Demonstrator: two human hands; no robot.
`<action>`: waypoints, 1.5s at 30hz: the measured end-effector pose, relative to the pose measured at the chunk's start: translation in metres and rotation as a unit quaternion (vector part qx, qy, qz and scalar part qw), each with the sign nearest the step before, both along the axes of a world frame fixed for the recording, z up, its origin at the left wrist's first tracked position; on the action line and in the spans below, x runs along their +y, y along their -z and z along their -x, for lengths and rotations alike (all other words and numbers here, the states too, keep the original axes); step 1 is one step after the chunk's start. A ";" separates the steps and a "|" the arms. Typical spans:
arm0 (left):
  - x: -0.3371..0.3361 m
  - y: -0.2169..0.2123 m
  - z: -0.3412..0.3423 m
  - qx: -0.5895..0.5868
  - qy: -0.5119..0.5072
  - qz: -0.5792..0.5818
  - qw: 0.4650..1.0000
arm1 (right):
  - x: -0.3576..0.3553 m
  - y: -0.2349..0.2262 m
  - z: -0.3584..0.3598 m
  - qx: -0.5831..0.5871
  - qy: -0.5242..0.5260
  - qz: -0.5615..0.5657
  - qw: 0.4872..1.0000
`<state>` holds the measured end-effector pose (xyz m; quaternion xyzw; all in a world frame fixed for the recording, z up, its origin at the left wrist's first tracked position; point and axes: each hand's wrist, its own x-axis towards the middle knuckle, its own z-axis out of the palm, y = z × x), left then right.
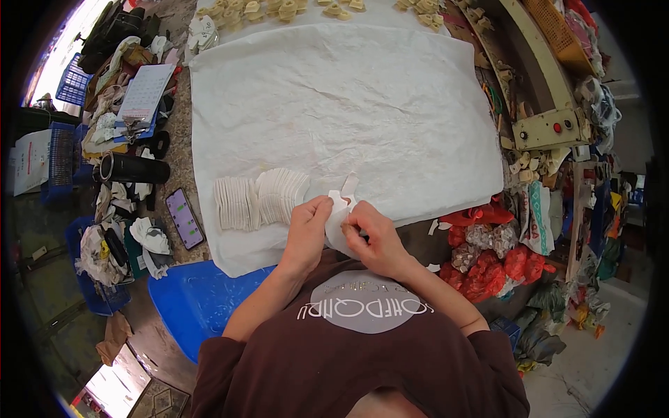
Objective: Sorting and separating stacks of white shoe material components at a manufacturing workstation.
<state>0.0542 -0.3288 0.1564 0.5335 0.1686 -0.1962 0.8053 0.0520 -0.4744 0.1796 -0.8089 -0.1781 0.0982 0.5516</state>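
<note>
Close to my body, at the near edge of the white sheet, both hands hold a thin white cut piece with a notched upper edge. My left hand pinches it on the left side, fingers closed. On its right side my right hand is closed too, fingertips curled against the piece. A narrow white strip sticks up just beyond the fingers; whether it belongs to the held piece I cannot tell. Left of my hands, several similar thin white pieces stand packed in a curved row.
Small cream-coloured pieces lie in clusters along the far edge. A phone, a black cylinder and a clipboard are at left. A blue stool-like surface sits below. Red plastic bags and a machine control box are at right.
</note>
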 end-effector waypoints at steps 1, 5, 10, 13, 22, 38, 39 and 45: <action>0.000 0.003 -0.001 0.010 -0.025 0.043 0.999 | 0.001 -0.001 0.001 -0.039 0.005 0.006 0.999; -0.004 0.005 -0.001 0.041 -0.036 0.042 0.998 | 0.006 -0.005 -0.007 -0.210 0.003 0.059 0.976; -0.001 0.021 -0.010 0.060 -0.144 -0.028 0.987 | 0.002 -0.005 -0.001 -0.217 -0.040 0.134 0.966; 0.021 0.034 -0.024 0.024 -0.256 -0.062 0.964 | -0.025 0.002 0.013 -0.190 -0.059 0.195 0.960; 0.017 0.039 -0.032 -0.022 -0.117 -0.160 0.980 | -0.174 0.092 0.085 0.089 -0.060 0.544 0.832; -0.002 0.129 0.068 -0.208 0.342 -0.453 0.796 | -0.034 0.163 -0.009 0.194 0.164 0.189 0.949; -0.003 0.127 0.065 -0.235 0.327 -0.398 0.824 | -0.030 0.167 -0.012 0.150 0.153 0.279 0.936; 0.019 0.099 0.015 -0.246 0.155 -0.573 0.766 | -0.033 0.177 -0.007 0.063 0.186 0.293 0.936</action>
